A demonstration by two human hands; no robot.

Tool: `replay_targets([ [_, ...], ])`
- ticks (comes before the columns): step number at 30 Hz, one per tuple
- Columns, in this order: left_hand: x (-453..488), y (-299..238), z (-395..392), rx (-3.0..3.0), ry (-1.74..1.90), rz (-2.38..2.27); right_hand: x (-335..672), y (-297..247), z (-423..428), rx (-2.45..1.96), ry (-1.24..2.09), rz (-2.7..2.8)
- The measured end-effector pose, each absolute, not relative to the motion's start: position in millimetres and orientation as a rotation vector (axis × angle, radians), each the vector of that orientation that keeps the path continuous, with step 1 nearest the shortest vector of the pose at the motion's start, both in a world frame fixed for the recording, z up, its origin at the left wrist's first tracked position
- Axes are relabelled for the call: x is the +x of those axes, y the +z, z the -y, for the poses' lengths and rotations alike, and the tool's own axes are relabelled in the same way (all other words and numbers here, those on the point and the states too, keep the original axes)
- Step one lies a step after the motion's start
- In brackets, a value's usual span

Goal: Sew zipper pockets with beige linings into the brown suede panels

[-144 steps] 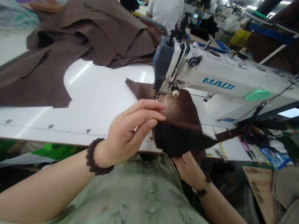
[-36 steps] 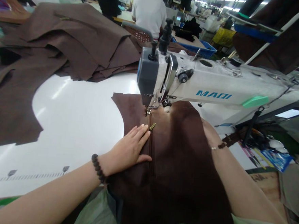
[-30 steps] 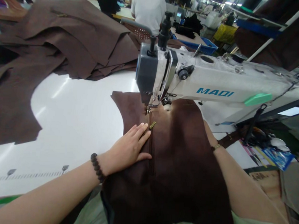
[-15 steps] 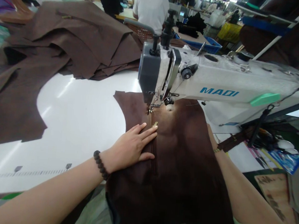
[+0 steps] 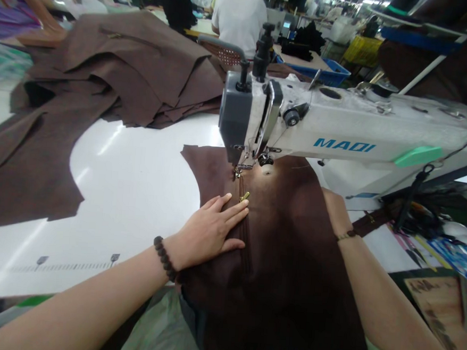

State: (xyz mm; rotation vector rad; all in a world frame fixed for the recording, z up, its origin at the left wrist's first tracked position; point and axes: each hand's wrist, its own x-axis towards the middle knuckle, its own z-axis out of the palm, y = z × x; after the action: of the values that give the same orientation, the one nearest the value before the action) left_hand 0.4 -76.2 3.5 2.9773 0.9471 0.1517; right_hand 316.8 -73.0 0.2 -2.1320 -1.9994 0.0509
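Note:
A dark brown fabric piece (image 5: 288, 243) with a zipper (image 5: 243, 218) lies under the presser foot (image 5: 238, 170) of a white MAQI sewing machine (image 5: 340, 134). My left hand (image 5: 209, 229) rests flat on the fabric just left of the zipper, fingers stretched out toward the brass zipper pull (image 5: 245, 196). My right hand (image 5: 333, 208) is tucked beneath the fabric at its right side; only the wrist with a thin bracelet shows, the fingers are hidden.
A heap of brown fabric pieces (image 5: 116, 76) covers the back left of the white table (image 5: 129, 178). A ruler strip (image 5: 63, 265) runs along the front edge. A person in a white shirt (image 5: 239, 15) sits beyond. Clutter (image 5: 445, 238) lies right of the machine.
Since the oldest frame the fabric was spread out flat and my left hand went from pinching it to lying flat. In the last second the hand crept slightly toward the needle.

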Motion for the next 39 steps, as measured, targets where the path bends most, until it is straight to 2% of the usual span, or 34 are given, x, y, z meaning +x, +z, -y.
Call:
replay_targets([
  [4,0,2,77,2.980,0.167,-0.934,312,47,94,-2.200,-0.108,1.858],
  [6,1,3,78,2.987,0.178,-0.943,283,69,103,-1.951,-0.141,1.956],
  [8,2,4,78,2.990,0.210,-0.967,244,77,107,-1.627,-0.032,2.156],
  [11,3,2,78,2.995,0.251,-0.968,196,55,101,-1.432,0.099,2.394],
  [17,2,-5,80,2.975,0.339,-1.012,187,-8,82,-1.477,0.133,2.384],
  [39,2,-4,78,2.989,0.258,-0.936,194,-5,89,-1.424,0.203,2.503],
])
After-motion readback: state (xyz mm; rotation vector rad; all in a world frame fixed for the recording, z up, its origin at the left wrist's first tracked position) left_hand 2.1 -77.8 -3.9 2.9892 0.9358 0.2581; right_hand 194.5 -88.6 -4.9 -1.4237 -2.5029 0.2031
